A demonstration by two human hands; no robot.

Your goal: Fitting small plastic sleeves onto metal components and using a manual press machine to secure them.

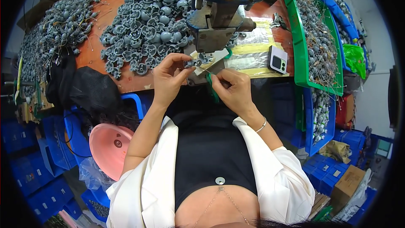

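Observation:
My left hand point(168, 78) pinches a small grey plastic shell point(193, 63) between thumb and fingertips, just below the head of a metal press point(215, 38). More grey shell pieces point(205, 58) sit beside it under the press. Close by on the right, my right hand point(234, 85) is closed, thumb against curled fingers, with a thin light strand point(207, 71) showing at the fingertips. What kind of strand it is, I cannot tell. A green curved handle point(212, 89) hangs next to the right hand, partly hidden by it.
Loose grey shells point(147, 25) form a big heap behind my left hand; wired grey pieces point(57, 21) are piled farther left. A phone point(278, 59) lies on the right of the table. Beyond it stands a green crate point(300, 65). A pink basin point(105, 143) is at lower left.

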